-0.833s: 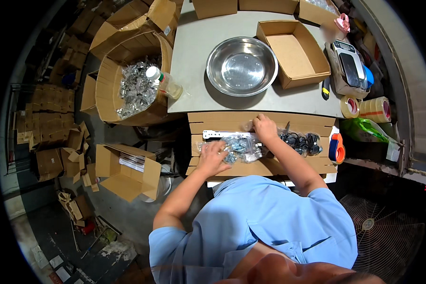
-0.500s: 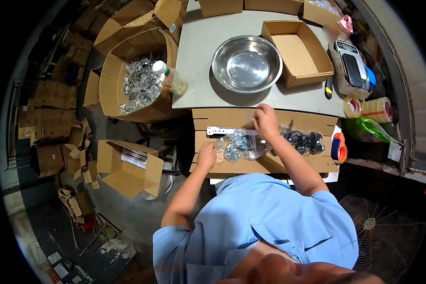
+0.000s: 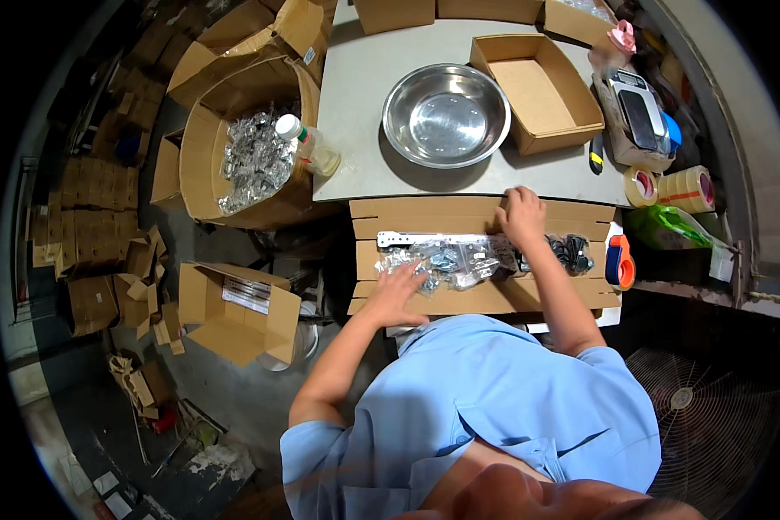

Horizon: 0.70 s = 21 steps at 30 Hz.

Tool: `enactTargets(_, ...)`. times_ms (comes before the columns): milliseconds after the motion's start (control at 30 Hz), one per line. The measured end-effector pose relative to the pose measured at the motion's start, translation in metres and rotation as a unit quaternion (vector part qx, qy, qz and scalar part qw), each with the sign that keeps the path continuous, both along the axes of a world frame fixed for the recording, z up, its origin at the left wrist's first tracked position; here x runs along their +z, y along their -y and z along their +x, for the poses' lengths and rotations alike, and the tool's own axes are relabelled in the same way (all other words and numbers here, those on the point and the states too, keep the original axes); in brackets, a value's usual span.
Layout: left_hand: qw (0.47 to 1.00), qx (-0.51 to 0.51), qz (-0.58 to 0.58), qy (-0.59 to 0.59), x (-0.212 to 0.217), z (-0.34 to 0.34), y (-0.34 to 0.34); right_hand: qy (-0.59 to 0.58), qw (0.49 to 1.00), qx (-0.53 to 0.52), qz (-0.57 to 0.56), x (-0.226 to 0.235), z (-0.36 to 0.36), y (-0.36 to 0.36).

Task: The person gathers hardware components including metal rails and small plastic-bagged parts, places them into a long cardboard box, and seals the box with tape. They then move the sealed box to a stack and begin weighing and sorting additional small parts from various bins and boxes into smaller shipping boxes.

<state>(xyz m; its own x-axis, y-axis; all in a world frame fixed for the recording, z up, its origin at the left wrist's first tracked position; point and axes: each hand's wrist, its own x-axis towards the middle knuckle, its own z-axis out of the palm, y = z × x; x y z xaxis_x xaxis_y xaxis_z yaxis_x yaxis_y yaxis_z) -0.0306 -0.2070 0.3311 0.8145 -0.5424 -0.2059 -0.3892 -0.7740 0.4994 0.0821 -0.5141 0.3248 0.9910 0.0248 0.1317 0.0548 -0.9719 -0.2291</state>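
The little clear bags [image 3: 446,260] of metal parts lie in a heap on the flat cardboard [image 3: 459,299] right in front of me. I cannot count the bags; they overlap too much. The heap is long from side to side, from 9 o'clock to 3 o'clock.

My left hand [image 3: 399,293] lies flat with the fingers spread wide, and the fingertips touch the left end of the heap. My right hand [image 3: 522,214] sits at the far right end of the heap, fingers curled down on the cardboard. I cannot tell if it pinches anything.

One thin white strip [image 3: 425,237] lies just past the heap at 12 o'clock, long from side to side too. A bunch of black parts [image 3: 570,251] sits at 3 o'clock, beside my right wrist. One orange and blue tape holder [image 3: 620,262] stands at the right edge of the cardboard.

Farther out at 12 o'clock is the grey table [image 3: 364,113] with one shiny metal bowl [image 3: 446,115] and one open box [image 3: 536,94] beside it. One clear bottle [image 3: 310,147] leans at the table's left edge, at 10 o'clock. Next to it one big carton [image 3: 201,169] holds many more shiny bags. Two tape rolls [image 3: 672,186] lie at 2 o'clock.

The cardboard near me has bare room along its near edge.
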Motion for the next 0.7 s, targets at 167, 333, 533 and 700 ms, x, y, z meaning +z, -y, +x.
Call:
enactTargets(167,0.99,-0.086,0.024,-0.11,-0.015,0.01,0.006,-0.051,0.997,0.052,-0.039,-0.009,-0.014,0.043)
enactTargets(333,0.977,-0.032,-0.047,-0.206,-0.004,0.05,0.011,-0.008,1.0,0.012,-0.004,-0.008,-0.018,0.05)
enactTargets(533,0.994,0.013,0.053,0.09,0.01,0.065,0.022,-0.002,0.996,0.079,-0.032,0.01,-0.013,0.063)
enactTargets(700,0.988,0.037,0.061,0.139,0.004,0.061,0.027,-0.138,0.97,0.2,-0.009,0.044,-0.077,0.069)
